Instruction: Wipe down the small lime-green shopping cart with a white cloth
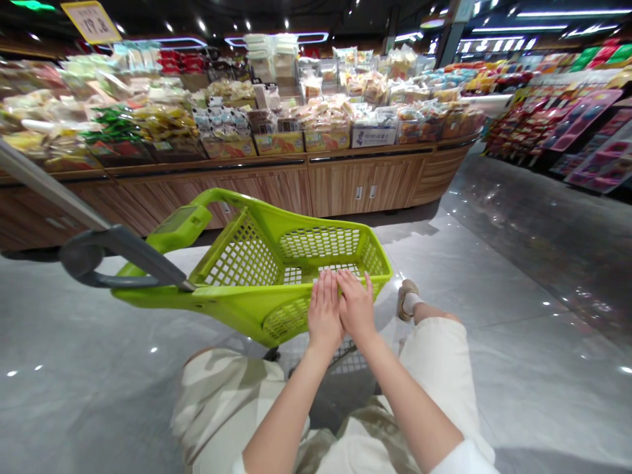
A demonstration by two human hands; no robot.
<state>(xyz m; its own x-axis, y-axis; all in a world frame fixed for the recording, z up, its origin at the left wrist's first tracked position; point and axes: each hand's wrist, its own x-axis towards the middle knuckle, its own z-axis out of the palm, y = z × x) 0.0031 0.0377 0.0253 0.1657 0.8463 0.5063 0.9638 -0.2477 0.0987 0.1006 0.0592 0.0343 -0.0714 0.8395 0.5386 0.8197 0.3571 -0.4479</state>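
Note:
A lime-green plastic shopping cart stands sideways before me, its lattice basket wall nearest my hands. My left hand lies over the near rim, palm down, with its fingers stretched forward. Beside it, thumb side touching, is my right hand, also flat with fingers extended and slightly spread. Both sets of fingertips reach over the rim toward the basket's inside. Neither hand holds an object, though the palms' contact with the rim is hidden. At the cart's left end is a grey handle piece.
Behind the cart runs a wooden display counter heaped with packaged snacks. A yellow-edged price sign hangs upper left. More goods fill a shelf at right. Glossy grey tile floor surrounds the cart; my foot is near its right end.

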